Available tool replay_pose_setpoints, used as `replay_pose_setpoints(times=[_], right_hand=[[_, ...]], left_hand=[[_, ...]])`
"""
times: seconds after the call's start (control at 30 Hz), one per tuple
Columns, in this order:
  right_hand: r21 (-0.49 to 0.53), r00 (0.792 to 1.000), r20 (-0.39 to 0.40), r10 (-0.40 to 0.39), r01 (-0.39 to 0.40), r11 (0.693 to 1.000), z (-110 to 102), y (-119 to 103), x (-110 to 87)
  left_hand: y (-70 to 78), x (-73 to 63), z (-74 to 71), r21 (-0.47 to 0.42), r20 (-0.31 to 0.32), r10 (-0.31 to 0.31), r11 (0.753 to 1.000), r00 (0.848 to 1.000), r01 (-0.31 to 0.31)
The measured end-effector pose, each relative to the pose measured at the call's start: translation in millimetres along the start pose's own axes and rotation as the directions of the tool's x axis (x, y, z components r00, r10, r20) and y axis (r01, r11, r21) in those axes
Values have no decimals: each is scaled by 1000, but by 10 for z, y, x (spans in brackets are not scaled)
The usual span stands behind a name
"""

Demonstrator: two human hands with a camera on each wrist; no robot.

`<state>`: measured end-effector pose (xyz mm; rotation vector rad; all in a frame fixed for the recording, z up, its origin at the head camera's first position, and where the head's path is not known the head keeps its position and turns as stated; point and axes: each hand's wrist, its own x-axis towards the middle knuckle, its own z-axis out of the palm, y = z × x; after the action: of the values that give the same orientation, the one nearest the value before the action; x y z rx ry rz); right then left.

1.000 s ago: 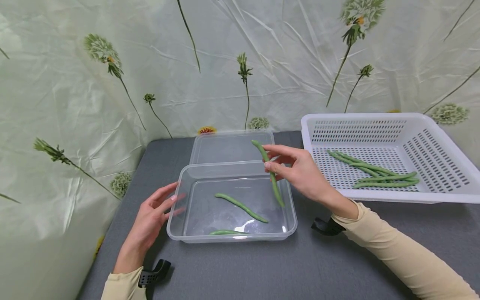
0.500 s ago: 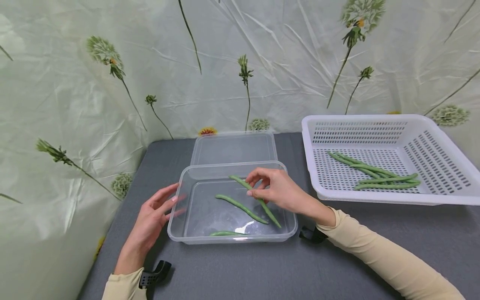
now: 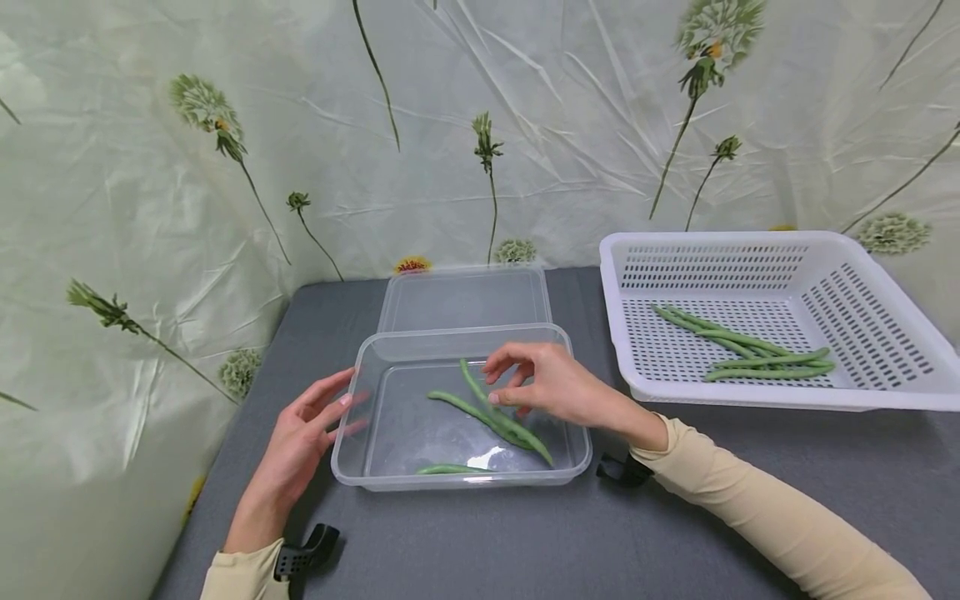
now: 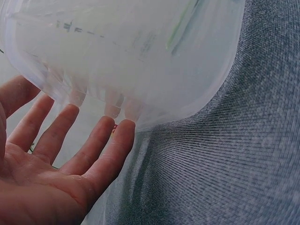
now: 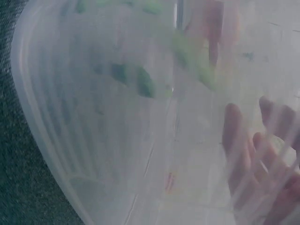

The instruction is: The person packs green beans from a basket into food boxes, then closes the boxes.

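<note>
In the clear box [image 3: 405,433], I'm seeing the right hand [image 3: 551,383], pinching earlier, now parting its fingers; its green bean [image 3: 474,382] is lying against another bean [image 3: 459,404]. Outside, the left hand [image 3: 295,442] is resting wide-fingered; only the left wrist view is squarely showing its palm [image 4: 42,187].

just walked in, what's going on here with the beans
Someone is working with green beans at a clear container, where three of them lie. The right hand reaches into it, loosely open and close to one bean. The left hand is open at the container's left side. More beans lie in a white basket to the right, and a clear lid lies behind the container.
</note>
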<state>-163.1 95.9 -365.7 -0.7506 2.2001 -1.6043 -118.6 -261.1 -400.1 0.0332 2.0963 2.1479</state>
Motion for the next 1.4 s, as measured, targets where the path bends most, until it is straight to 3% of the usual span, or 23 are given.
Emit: replay_pose_setpoints(times=[0.1,0.4,0.7,1.17,1.4], right_hand=[[58,1000,1,-3,3,998,-7,6,-3],[83,999,-32,-30,33,996,-13,-1,-18],[174,992,-63,-113,122,977,-91,-64,-108],[64,982,-114,-148,156,986,-409,-207,-363],[5,985,-125,-122,124,992,-590,-305,-500]], left_hand=[[-4,-5,1,1,0,4,1000,1000,-4],[-20,-10,-6,8,18,34,999,999,-35],[-18,2,6,16,7,19,1000,1000,-19],[3,-29,-17,8,14,23,1000,1000,-23],[15,-16,5,28,21,33,999,999,-33]])
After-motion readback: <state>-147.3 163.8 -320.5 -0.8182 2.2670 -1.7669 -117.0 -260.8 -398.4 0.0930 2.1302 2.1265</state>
